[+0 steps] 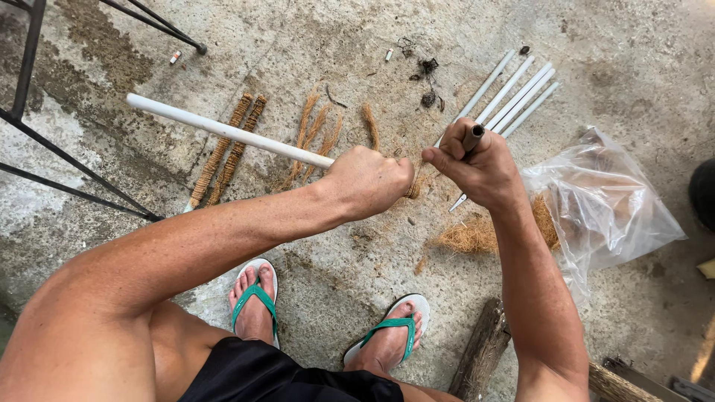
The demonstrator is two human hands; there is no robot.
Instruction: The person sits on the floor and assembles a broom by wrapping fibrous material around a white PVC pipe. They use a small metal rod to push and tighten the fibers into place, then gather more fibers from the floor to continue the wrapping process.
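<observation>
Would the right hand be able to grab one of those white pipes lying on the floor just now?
Probably not right away: the right hand is closed around a dark tool, though the white pipes lie close beyond it with nothing between.

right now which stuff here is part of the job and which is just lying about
In the job:
left hand gripping white pipe
right hand holding a tool
coir in bag
spare pipes
wrapped sticks

Lying about:
metal frame
debris
cigarette butt
log
</observation>
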